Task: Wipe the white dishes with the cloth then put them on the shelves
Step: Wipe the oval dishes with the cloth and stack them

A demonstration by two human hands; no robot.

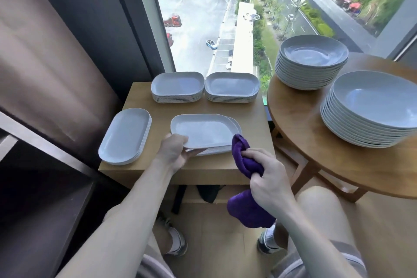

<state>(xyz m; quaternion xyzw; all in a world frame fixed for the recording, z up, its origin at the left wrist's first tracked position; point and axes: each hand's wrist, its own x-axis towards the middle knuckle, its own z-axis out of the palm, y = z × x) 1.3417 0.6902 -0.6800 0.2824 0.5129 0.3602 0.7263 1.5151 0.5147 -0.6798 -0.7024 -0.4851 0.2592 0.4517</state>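
Note:
A white oblong dish (204, 130) tops a small stack near the front of a square wooden table (225, 169). My left hand (174, 152) grips the top dish at its near left corner, thumb on the rim, and lifts that side a little off the stack. My right hand (267, 180) holds a bunched purple cloth (244, 159) just right of the dish; the cloth's upper end touches the dish's near right corner and its tail hangs below my fist.
Three more stacks of oblong dishes sit on the square table: front left (125, 135), back left (178, 86), back right (232, 86). A round wooden table (300, 140) at right bears two tall stacks of round plates (312, 58) (372, 106). Dark shelves (45, 176) stand at left.

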